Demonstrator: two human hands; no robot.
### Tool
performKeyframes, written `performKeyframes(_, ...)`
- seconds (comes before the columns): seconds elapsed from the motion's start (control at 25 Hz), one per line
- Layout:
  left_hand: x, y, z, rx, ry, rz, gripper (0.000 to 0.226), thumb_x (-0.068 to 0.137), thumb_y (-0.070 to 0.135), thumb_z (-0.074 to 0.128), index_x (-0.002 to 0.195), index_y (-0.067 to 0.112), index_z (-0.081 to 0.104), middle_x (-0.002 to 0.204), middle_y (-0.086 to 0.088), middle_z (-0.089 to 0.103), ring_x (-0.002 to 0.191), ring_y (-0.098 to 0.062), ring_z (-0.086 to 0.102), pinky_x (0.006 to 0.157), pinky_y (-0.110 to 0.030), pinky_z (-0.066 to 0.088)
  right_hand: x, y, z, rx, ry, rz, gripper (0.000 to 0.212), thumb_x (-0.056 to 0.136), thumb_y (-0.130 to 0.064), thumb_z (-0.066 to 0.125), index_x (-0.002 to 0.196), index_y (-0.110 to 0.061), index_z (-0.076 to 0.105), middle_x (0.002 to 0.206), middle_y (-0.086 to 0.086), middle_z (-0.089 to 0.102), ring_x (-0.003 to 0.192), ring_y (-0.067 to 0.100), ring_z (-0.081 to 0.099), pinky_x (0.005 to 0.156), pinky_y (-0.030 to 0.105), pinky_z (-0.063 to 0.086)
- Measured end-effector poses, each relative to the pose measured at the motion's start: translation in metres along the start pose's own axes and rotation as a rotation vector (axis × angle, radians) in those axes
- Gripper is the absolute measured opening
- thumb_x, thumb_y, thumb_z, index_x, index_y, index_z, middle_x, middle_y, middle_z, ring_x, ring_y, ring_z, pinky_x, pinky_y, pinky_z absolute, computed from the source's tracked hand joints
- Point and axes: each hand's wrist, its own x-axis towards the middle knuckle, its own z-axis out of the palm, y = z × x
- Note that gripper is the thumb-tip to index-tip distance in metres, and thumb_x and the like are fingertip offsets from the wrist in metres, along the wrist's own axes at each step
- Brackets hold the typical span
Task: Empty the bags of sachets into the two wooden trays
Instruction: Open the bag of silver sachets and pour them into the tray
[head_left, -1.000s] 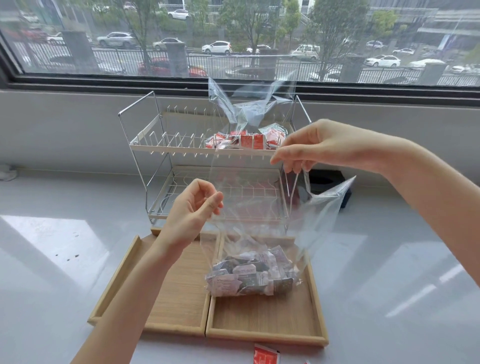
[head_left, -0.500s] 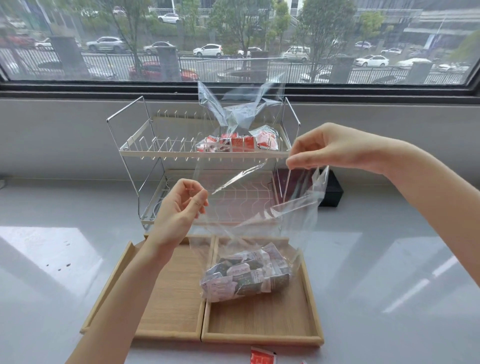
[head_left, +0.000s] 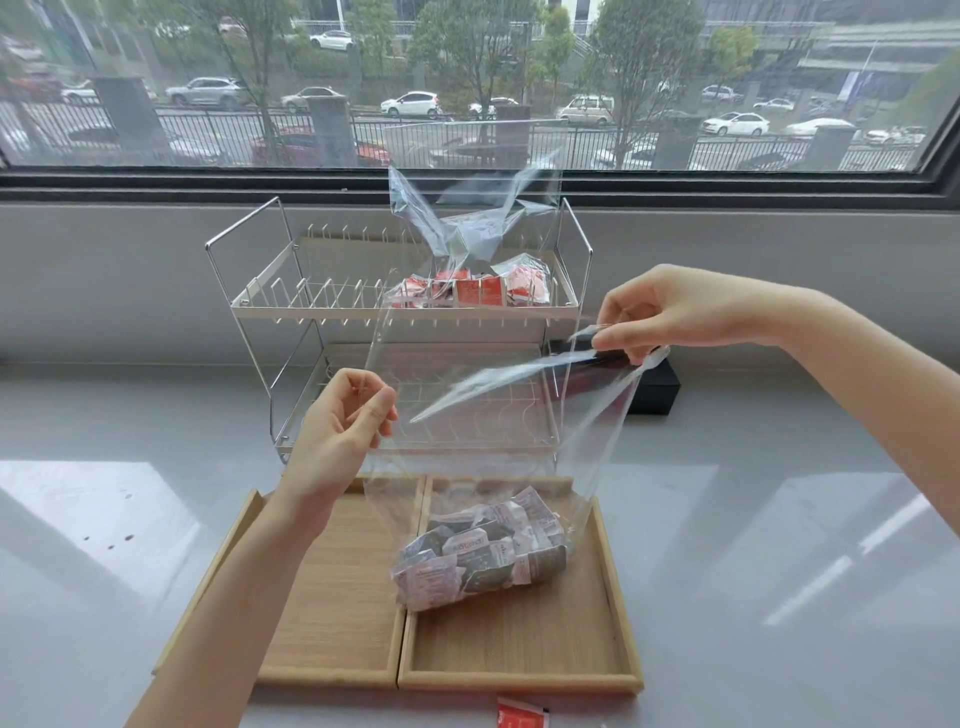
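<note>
Two wooden trays lie side by side on the white counter, the left tray (head_left: 332, 597) bare and the right tray (head_left: 519, 654) under a clear plastic bag (head_left: 587, 447). The bag's bottom holds several grey and white sachets (head_left: 483, 556) and rests on the right tray. My left hand (head_left: 343, 431) pinches the left edge of the bag's mouth. My right hand (head_left: 670, 317) pinches the right edge, higher up, and the mouth is stretched wide between them. A second clear bag with red sachets (head_left: 467, 286) sits on the top shelf of a wire rack (head_left: 291, 312).
The two-tier wire rack stands just behind the trays, against the window sill. A black box (head_left: 654, 387) lies behind my right hand. A loose red sachet (head_left: 522, 717) lies on the counter at the trays' front edge.
My right hand has drawn the bag's right edge further right and slightly down, and the mouth has opened wider. My left hand keeps its pinch. The sachets stay on the right tray.
</note>
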Motion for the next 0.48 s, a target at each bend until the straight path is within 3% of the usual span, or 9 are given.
performKeyframes(0.28, 0.000, -0.002, -0.005, -0.005, 0.019, -0.009, 0.015, 0.089, 0.019, 0.051, 0.076, 0.027, 0.051, 0.058, 0.018, 0.060, 0.055, 0.003, 0.053, 0.053, -0.008, 0.043, 0.001, -0.002, -0.002, -0.015, 0.134, -0.081, 0.014, 0.076, -0.037, 0.066, 0.068, -0.028, 0.061, 0.050, -0.015, 0.059, 0.048, -0.001, 0.051, 0.057, 0.011, 0.040)
performKeyframes(0.4, -0.001, -0.003, -0.005, -0.007, 0.057, -0.014, 0.014, 0.089, 0.020, 0.052, 0.076, 0.027, 0.052, 0.059, 0.017, 0.061, 0.056, 0.003, 0.054, 0.054, -0.008, 0.044, -0.004, 0.007, 0.003, 0.128, 0.185, -0.125, 0.004, 0.078, -0.029, 0.066, 0.078, -0.028, 0.062, 0.070, -0.009, 0.066, 0.063, -0.004, 0.058, 0.074, 0.015, 0.044)
performKeyframes(0.48, 0.000, -0.004, -0.004, -0.011, 0.101, -0.021, 0.015, 0.089, 0.020, 0.052, 0.076, 0.029, 0.052, 0.060, 0.016, 0.062, 0.058, 0.003, 0.056, 0.055, -0.008, 0.045, -0.005, 0.019, 0.009, 0.281, 0.354, -0.186, 0.011, 0.081, -0.024, 0.064, 0.089, -0.031, 0.061, 0.078, -0.005, 0.066, 0.070, -0.006, 0.061, 0.078, 0.012, 0.047)
